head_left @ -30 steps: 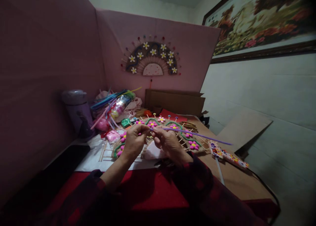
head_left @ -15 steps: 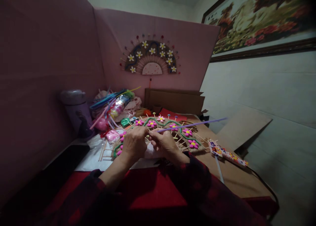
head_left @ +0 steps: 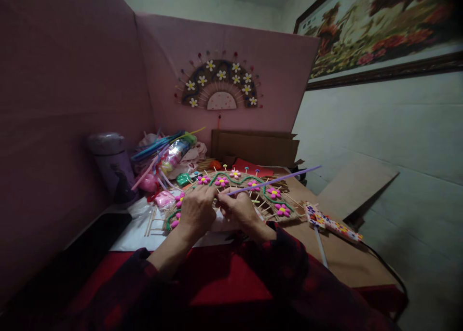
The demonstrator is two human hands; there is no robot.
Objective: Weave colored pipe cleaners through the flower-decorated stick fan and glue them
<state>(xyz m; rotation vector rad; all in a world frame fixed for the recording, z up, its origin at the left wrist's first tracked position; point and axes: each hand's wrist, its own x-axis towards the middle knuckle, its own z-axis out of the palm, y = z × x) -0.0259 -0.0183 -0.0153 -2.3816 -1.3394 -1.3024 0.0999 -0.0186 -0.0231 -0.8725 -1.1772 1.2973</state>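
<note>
A long purple pipe cleaner (head_left: 282, 178) slants up to the right from between my two hands. My right hand (head_left: 241, 211) pinches it near its lower end, between thumb and forefinger. My left hand (head_left: 197, 209) is closed right beside, its fingertips meeting the right thumb at that end; its exact hold is hidden by the knuckles. Under and behind both hands lies a twine-wrapped fan (head_left: 260, 192) on sticks, with pink clay flowers and a wavy green line. The hands cover part of its middle.
A flower-patterned glue gun (head_left: 331, 224) with a cord lies right on cardboard (head_left: 347, 263). Far left stand a purple bottle (head_left: 110, 165) and bagged craft supplies (head_left: 177, 152). A black phone-like slab (head_left: 99, 232) lies nearer. A finished fan (head_left: 231, 67) hangs on the pink panel.
The purple pipe cleaner's free end has swung up and a little left, so it slopes more steeply. Both hands stay close together in nearly the same place.
</note>
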